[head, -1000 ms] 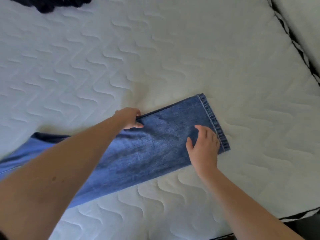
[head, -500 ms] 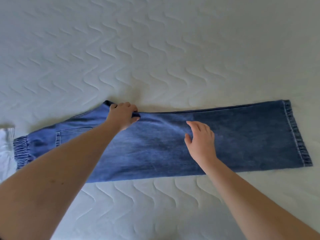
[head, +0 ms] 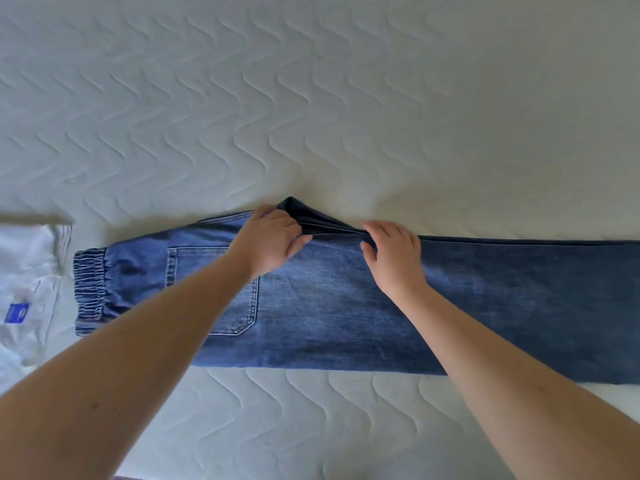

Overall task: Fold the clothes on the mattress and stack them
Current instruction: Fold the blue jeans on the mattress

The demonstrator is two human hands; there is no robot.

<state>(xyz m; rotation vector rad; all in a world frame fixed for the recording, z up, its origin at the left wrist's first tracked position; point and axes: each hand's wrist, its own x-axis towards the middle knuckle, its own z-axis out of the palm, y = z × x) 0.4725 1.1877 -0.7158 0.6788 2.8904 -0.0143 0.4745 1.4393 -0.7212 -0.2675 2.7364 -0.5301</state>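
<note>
Jeans (head: 346, 306): lay lengthwise on the mattress (head: 311, 98), legs doubled together, waistband beside a folded white garment (head: 27, 289).
Left hand (head: 270, 240): grip pinched shut on the crotch point at the far edge.
Right hand (head: 394, 254): fingers curled closed on the same seam.
Risk: tucking that point unevenly would likely bunch denim underneath, leaving a lumpy fold that tilts the stack.

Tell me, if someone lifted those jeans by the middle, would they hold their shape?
Probably not. The jeans already bunch where the left hand and right hand pinch the far edge, so they would likely drape. Denim that long looks fairly heavy, and unlikely to slide on the quilted mattress.
</note>
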